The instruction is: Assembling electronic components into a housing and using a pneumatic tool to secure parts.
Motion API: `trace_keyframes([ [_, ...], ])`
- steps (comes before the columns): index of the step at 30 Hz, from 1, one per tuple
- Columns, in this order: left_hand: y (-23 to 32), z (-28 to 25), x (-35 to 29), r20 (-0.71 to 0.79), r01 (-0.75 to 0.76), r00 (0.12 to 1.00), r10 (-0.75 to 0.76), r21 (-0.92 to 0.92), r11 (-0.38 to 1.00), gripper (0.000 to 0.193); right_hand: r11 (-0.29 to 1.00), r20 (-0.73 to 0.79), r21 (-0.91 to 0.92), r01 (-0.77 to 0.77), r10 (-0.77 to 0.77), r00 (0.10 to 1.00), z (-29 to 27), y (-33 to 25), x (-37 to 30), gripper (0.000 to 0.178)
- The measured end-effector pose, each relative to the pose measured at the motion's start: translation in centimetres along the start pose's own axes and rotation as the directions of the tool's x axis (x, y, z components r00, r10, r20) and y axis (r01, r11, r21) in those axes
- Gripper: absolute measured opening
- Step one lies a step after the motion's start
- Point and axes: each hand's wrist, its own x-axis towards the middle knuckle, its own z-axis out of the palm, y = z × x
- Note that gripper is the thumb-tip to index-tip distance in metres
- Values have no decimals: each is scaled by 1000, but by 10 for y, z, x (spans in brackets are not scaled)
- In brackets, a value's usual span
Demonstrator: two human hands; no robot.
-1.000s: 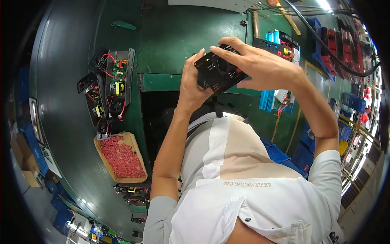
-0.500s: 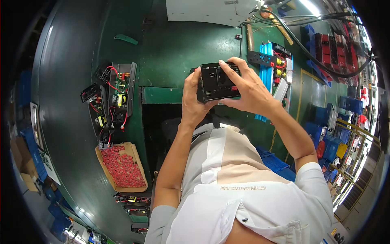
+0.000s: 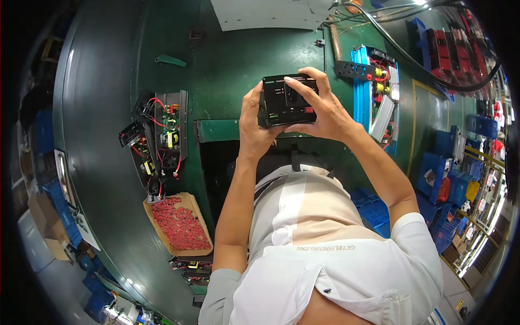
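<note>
Both hands hold up a black power inverter (image 3: 277, 111), its end panel with a socket and a small red switch turned toward me. My left hand (image 3: 254, 125) grips its left side, thumb underneath. On the right side, my right hand (image 3: 328, 112) closes round it, with one finger lying across the panel and the thumb along the lower edge. The inverter is off the bench, in front of my waist. Its far side is hidden.
Opened inverters with circuit boards (image 3: 172, 132) lie on the left conveyor, beside a cardboard tray (image 3: 206, 238) of small red parts. At right stands an open blue-cased inverter (image 3: 362, 81). A grey metal box (image 3: 265, 15), dark cables (image 3: 403, 53) and a green strip (image 3: 170, 60) are farther off.
The inverter has turned slightly, so its end panel sits squarer to me and more level. Both hands keep their hold. My view has shifted a little.
</note>
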Motion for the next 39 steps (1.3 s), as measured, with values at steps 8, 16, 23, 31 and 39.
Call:
trace_keyframes([
  [8, 1, 0, 9, -67, 61, 996, -58, 36, 997, 102, 999, 4, 46, -29, 29, 1000, 4, 6, 15, 102],
  [16, 1, -5, 16, -49, 115, 992, -113, 40, 993, 102, 996, 22, 68, -49, 48, 999, 2, 8, 21, 104],
  [23, 5, -16, 20, 30, 133, 990, -136, 89, 987, 97, 999, -229, -26, -22, 15, 973, -5, -21, 8, 81],
  [31, 40, -56, 87, 489, 214, 808, -328, 276, 937, 81, 997, -304, -58, -51, 31, 952, 4, -73, -29, 20],
  [39, 51, -59, 149, 598, 274, 663, -451, 367, 889, 87, -447, 909, 296, -844, -138, 393, 100, -100, -24, 52],
])
